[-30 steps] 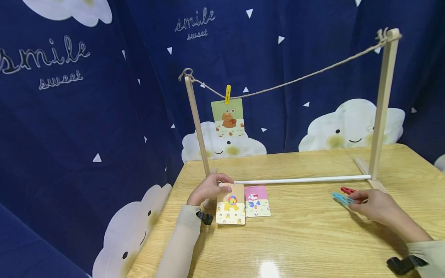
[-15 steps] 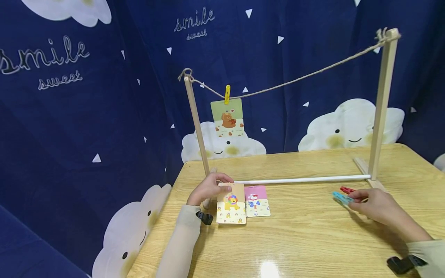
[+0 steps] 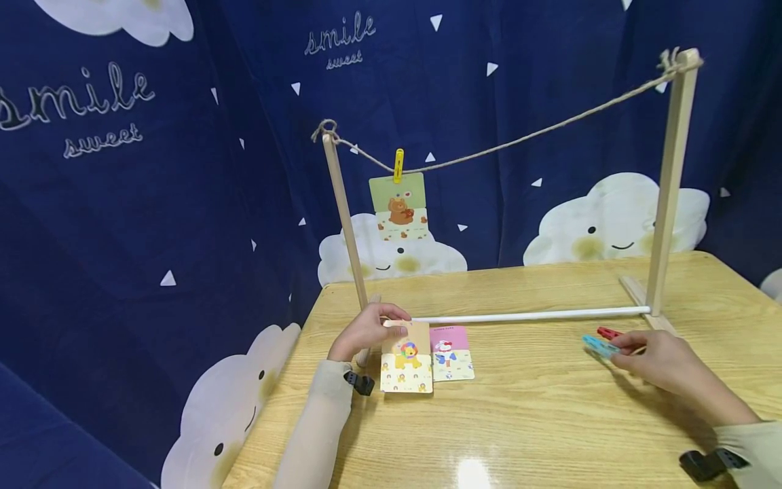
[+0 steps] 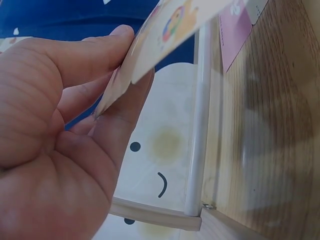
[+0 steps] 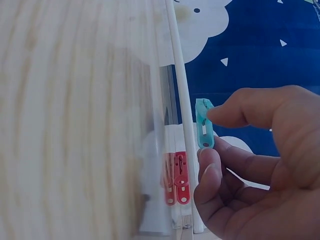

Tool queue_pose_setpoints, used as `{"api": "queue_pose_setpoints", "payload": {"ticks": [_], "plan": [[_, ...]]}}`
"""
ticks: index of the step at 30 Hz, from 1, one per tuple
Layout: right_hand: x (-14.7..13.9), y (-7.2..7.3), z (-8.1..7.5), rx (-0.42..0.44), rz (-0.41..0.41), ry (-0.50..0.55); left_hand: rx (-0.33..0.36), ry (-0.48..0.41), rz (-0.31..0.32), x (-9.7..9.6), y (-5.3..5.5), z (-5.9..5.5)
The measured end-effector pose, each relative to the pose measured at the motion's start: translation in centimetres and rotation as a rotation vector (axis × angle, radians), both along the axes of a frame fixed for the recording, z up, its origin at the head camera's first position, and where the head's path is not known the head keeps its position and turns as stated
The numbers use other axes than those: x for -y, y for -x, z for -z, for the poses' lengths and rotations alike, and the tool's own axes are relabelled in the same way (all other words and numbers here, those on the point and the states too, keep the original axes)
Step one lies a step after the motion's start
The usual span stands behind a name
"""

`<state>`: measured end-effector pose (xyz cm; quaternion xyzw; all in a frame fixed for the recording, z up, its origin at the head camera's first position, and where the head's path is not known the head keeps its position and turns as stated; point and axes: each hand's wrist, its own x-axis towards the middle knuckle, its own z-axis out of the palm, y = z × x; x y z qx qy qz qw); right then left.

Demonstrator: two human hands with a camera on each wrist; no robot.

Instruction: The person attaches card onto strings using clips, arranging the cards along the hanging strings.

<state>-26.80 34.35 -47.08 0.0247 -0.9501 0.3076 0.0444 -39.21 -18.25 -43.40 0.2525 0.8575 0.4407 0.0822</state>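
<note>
My left hand [image 3: 368, 332] pinches the top left edge of a lion card [image 3: 407, 367] between thumb and fingers. In the left wrist view the card [image 4: 177, 27] tilts away from the fingertips. A pink card [image 3: 451, 353] with a white figure lies on the table, partly overlapped by the lion card in the head view. At the right, my right hand [image 3: 656, 363] holds a light blue clothespin [image 3: 601, 346] between thumb and fingers. The right wrist view shows that clothespin [image 5: 204, 123] from the side. Just behind it lies a red clothespin [image 3: 609, 333] on the table.
A twine line [image 3: 519, 140] sags between two wooden posts [image 3: 672, 183]. From its left part hangs a bear card [image 3: 398, 207] under a yellow clothespin [image 3: 398, 166]. A white rod [image 3: 525, 316] joins the posts low over the wooden table [image 3: 537, 435]. A blue curtain [image 3: 476, 102] stands behind.
Almost nothing differs. The lion card shifts very slightly in the left hand's pinch, and both hands stay where they were with the same things in them.
</note>
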Motion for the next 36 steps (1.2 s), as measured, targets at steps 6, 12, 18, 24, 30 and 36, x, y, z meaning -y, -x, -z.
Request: {"api": "queue_pose_setpoints", "payload": {"ticks": [6,12,18,24,30,36], "plan": [[0.02,-0.03,-0.18,0.006,0.001,-0.002,-0.007,-0.009,-0.004,-0.04,0.13,-0.02],[0.04,-0.05,-0.36,0.018,-0.002,-0.005,-0.011,-0.013,-0.009,-0.10,0.08,-0.12],[0.17,-0.11,-0.50,0.003,-0.001,-0.001,-0.015,-0.012,-0.014,-0.18,0.14,-0.24],[0.24,-0.05,-0.61,-0.011,-0.009,0.015,-0.017,-0.007,-0.021,-0.17,0.04,-0.30],[0.20,-0.12,-0.68,-0.031,-0.017,0.008,-0.010,-0.022,-0.018,-0.24,-0.03,-0.32],[0.16,-0.34,-0.97,-0.053,-0.006,0.009,-0.022,-0.023,-0.020,-0.36,-0.15,-0.49]]}}
